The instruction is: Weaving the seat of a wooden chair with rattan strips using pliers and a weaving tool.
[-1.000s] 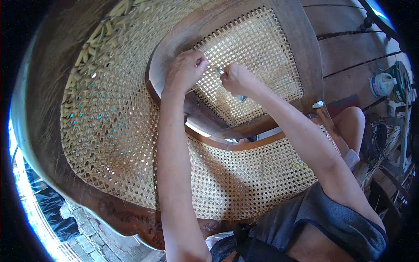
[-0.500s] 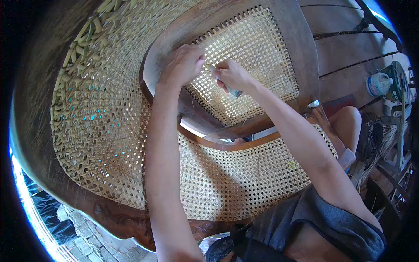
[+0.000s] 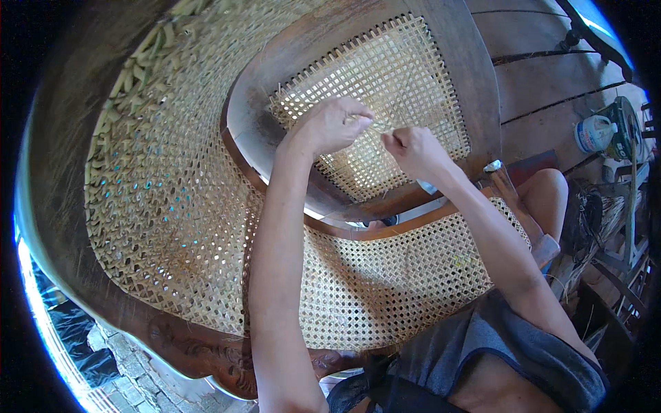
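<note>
Above the woven cane seat panel (image 3: 413, 76), both my hands are closed and close together. My left hand (image 3: 334, 126) pinches a thin, pale cane strand (image 3: 377, 126), which spans the short gap toward the other hand. My right hand (image 3: 416, 153) is curled, with thumb and finger at the strand's other side. A pale bluish tool end (image 3: 427, 186) sticks out below that palm; its kind and the rest of it are hidden. The panel sits in a brown wooden seat frame (image 3: 475, 76), with cane loops along its edge.
A large curved chair back (image 3: 172, 227) of woven cane surrounds the seat, with loose strand ends at its upper left. Carved wood (image 3: 200, 347) edges it. On the right are a white jug (image 3: 595, 133), a bare knee (image 3: 547, 199) and a bundle of dry strands (image 3: 609, 220).
Both hands have moved right and toward me from the panel's left edge. They are a little farther apart, with the strand drawn between them.
</note>
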Tool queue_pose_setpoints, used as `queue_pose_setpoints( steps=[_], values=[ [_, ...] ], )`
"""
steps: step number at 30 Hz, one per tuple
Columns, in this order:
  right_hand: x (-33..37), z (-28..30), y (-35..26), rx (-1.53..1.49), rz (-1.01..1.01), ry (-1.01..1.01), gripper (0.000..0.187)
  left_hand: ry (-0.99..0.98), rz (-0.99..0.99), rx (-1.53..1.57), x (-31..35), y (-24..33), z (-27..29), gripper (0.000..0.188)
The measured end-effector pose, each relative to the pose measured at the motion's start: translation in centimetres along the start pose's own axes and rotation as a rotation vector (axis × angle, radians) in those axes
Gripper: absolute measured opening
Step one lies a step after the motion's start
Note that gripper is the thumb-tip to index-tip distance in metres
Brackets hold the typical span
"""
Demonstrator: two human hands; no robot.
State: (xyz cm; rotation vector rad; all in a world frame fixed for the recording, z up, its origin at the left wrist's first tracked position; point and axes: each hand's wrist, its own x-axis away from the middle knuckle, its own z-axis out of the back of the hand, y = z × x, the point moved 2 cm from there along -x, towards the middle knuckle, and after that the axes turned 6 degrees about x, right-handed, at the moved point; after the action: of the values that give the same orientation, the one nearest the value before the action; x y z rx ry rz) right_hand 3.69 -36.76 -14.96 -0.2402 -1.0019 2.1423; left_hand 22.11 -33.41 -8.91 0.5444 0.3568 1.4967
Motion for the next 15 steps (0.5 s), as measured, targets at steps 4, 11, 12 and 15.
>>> queue_pose_setpoints(
  steps=[4,11,12,15],
  values=[
    [0.3,2.0,-1.6,-0.076,0.058,0.097,0.039,-0.081,0.199,0.359,0.4,-1.2,0.4,0.022],
    [-5.5,-1.7,-2.3,-0.267,-0.072,-0.006,0.034,0.296,0.157,0.17,0.3,-3.9,1.5,0.016],
    [-5.6,-2.1,-2.7,-0.233,-0.078,-0.044,0.033,0.308,0.142,0.091,0.7,-3.7,1.7,0.015],
    [-5.9,-2.6,-3.4,-0.16,-0.089,-0.077,0.031,0.334,0.141,0.01,0.9,-3.3,2.0,0.014]
  ],
)
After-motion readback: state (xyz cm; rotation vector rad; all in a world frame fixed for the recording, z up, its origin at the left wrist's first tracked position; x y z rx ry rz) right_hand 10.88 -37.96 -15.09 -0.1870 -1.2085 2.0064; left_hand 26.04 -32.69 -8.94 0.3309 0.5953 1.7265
